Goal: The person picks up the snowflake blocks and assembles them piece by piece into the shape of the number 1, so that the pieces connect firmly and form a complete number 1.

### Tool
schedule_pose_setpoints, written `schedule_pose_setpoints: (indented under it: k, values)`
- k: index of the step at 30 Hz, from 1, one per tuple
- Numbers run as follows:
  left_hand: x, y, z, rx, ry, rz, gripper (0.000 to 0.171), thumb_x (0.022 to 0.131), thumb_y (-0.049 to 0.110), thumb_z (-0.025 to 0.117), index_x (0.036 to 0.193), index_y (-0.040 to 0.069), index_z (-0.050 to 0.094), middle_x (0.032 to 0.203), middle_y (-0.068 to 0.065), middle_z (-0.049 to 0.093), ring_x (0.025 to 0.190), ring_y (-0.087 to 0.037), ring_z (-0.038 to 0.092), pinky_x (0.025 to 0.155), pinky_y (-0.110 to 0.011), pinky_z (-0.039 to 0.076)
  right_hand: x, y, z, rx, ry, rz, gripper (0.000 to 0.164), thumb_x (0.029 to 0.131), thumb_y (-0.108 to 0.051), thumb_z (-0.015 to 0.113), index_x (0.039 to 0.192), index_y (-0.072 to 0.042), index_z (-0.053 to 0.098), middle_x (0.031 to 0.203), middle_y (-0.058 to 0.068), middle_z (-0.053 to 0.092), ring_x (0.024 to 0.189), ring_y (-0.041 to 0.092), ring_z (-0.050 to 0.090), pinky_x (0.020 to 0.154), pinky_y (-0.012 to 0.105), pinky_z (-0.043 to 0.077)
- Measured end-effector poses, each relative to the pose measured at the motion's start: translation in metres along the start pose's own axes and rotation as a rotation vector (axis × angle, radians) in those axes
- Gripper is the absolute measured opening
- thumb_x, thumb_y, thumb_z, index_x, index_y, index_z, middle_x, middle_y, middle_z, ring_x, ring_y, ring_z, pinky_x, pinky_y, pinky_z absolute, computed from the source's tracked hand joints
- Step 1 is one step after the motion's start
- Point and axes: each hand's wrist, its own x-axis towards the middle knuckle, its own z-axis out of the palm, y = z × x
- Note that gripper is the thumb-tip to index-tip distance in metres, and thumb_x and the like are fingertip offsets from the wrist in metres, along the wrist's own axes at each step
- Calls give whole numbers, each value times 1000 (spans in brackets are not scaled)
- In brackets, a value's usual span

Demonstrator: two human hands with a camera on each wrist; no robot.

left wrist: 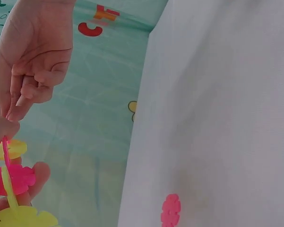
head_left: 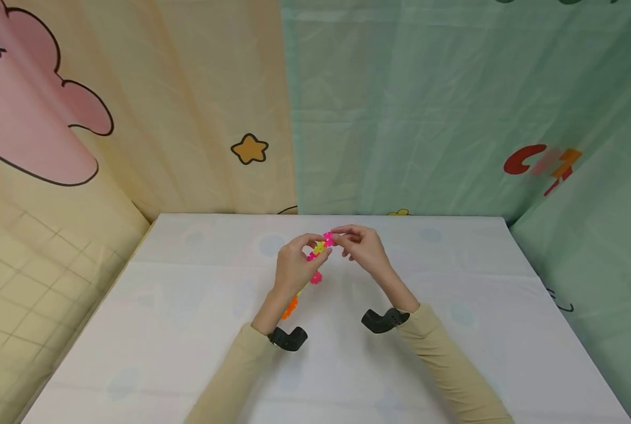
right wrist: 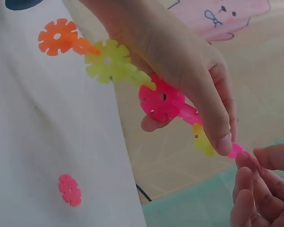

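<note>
A chain of slotted plastic snowflake discs (right wrist: 108, 61) in orange, yellow and pink hangs from my left hand (head_left: 296, 265), raised over the table. Thumb and fingers of that hand pinch the chain near its upper end, by a yellow disc (right wrist: 203, 141). At that end is a pink disc (head_left: 329, 238), pinched by the thumb and forefinger of my right hand (head_left: 367, 248). Fingertips partly cover this disc in both wrist views. The chain's lower end has an orange disc (right wrist: 56, 38) beside my left wrist. A loose pink disc (right wrist: 70, 190) lies on the table below.
The table (head_left: 198, 353) has a white cloth with faint pale dots. Behind it hang printed curtains, a beige one (head_left: 198, 118) and a green one (head_left: 400, 118). Each wrist carries a black strap-on camera, as on the right wrist camera (head_left: 384, 321).
</note>
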Motion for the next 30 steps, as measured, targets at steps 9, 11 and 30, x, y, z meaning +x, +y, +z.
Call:
schedule_pose_setpoints:
  k: [9,11,30]
  values:
    - [1,-10,-8,-102,-23,-217,29,87,27,72,111,10,68,95,-11,67,51,-15,63,48,-19,46,2,10,3,15,25,4,26,98,-23,54,115,-6,65,100,21,66,61,21,59,55,21,48]
    - [2,-13,-10,-133,-33,-230,30,87,27,71,111,10,68,95,-12,67,55,-20,66,48,-20,46,4,17,5,5,21,17,26,98,-21,54,115,-5,65,101,23,66,64,27,60,55,21,48]
    - [5,-18,-24,-252,-199,-358,27,95,26,60,119,12,62,94,-10,62,75,-25,70,52,-20,44,15,59,38,-193,-118,153,26,86,-12,69,111,-8,67,91,8,65,62,15,59,52,22,45]
